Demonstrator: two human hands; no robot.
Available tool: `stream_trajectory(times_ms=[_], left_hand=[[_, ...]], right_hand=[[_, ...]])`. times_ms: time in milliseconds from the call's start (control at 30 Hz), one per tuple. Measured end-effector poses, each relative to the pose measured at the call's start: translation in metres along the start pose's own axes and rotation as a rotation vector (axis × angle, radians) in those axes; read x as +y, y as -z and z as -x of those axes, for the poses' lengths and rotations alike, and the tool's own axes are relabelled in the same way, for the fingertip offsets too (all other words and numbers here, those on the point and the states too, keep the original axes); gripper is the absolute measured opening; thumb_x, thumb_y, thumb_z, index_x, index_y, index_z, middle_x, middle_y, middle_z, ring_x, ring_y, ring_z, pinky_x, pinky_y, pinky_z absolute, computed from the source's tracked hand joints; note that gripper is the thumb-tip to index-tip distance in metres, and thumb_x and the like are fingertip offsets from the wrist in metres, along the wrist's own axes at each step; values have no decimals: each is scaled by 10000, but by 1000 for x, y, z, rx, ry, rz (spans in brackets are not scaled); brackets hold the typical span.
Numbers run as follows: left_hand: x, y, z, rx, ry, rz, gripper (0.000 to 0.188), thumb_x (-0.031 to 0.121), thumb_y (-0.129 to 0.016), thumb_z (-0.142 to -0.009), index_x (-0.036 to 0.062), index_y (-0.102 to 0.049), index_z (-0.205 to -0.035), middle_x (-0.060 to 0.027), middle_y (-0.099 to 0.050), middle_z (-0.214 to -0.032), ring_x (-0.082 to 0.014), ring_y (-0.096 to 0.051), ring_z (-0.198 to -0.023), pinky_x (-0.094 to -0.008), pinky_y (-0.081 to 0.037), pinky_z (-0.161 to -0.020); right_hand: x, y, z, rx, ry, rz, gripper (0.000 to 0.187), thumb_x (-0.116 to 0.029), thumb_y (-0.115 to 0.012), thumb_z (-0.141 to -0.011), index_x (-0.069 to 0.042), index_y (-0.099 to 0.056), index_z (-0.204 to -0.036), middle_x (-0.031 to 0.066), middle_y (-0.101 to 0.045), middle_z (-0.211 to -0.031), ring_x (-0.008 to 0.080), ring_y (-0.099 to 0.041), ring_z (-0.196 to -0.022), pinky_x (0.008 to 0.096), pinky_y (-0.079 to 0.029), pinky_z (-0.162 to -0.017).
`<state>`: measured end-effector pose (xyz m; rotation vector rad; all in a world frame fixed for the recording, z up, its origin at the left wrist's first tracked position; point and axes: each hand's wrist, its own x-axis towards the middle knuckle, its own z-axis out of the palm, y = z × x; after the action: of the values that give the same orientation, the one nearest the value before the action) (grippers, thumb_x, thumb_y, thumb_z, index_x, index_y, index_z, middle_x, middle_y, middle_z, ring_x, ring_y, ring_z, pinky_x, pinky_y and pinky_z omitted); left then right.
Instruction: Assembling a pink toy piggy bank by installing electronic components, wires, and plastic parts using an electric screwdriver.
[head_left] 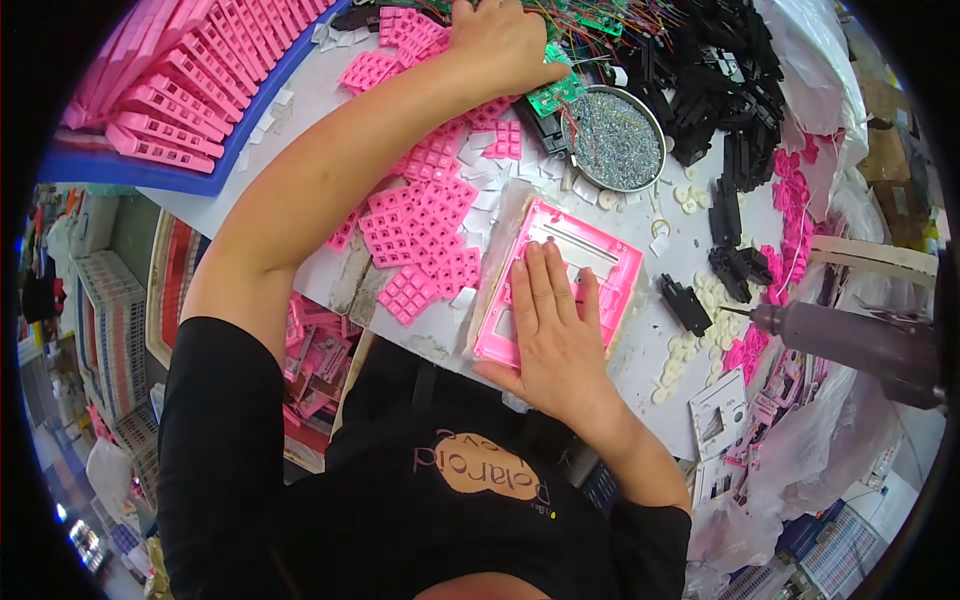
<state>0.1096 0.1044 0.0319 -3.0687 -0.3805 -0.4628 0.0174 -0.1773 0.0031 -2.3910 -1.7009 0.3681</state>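
My right hand lies flat, fingers spread, over a pink plastic housing on the table in front of me. The housing is a shallow rectangular shell with a silvery strip inside, resting on a pale base. At the far side, my left arm reaches across the table. My left hand is there among loose parts, its thumb stretched out beside a green circuit board. The upper edge of the view cuts off its other fingertips. Nothing shows in its grasp.
Pink keypad pieces cover the table's left middle. A blue tray of pink parts stands far left. Right of the housing are a round dish of small screws, black parts, white discs and a dark power screwdriver.
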Motion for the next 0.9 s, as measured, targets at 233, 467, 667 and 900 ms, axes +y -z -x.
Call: stream_trajectory(times_ms=[233, 467, 667, 900], left_hand=[[-1, -22, -18, -177, 131, -122, 337, 443, -684, -812, 164, -780, -975, -91, -736, -1068, -314, -632, -1112, -553, -403, -894], [-35, -12, -39, -330, 248, 1391, 293, 255, -720, -834, 54, -725, -1048, -68, -738, -916, -181, -696, -777, -347, -532, -689], [-30, 74, 34, 131, 123, 1292, 229, 203, -676, -889, 31, -700, -1038, -104, -722, -934, -212, -675, -808, -398, -522, -724], [-7, 86, 110, 486, -256, 540, 207, -34, -677, -788, 18, -666, -988, -114, -692, -909, -283, -664, -840, -393, -524, -741]], right_hand=[[2, 0, 1, 29, 17, -26, 1052, -597, -712, -760, 88, -362, -1478, 270, -283, -1589, 397, -227, -1511, 648, -229, -1142], [4, 1, 3, 63, 39, -61, 1028, -573, -731, -758, 62, -371, -1482, 265, -300, -1576, 394, -237, -1506, 647, -233, -1137], [19, 45, 4, 395, 175, -442, 616, -301, -774, -817, 41, -596, -1297, 222, -595, -1300, 332, -587, -1186, 452, -466, -993], [0, 69, -30, 132, 4, -1862, 599, -454, -585, -989, 57, -562, -1301, 179, -665, -1066, 165, -636, -717, 276, -518, -641]])
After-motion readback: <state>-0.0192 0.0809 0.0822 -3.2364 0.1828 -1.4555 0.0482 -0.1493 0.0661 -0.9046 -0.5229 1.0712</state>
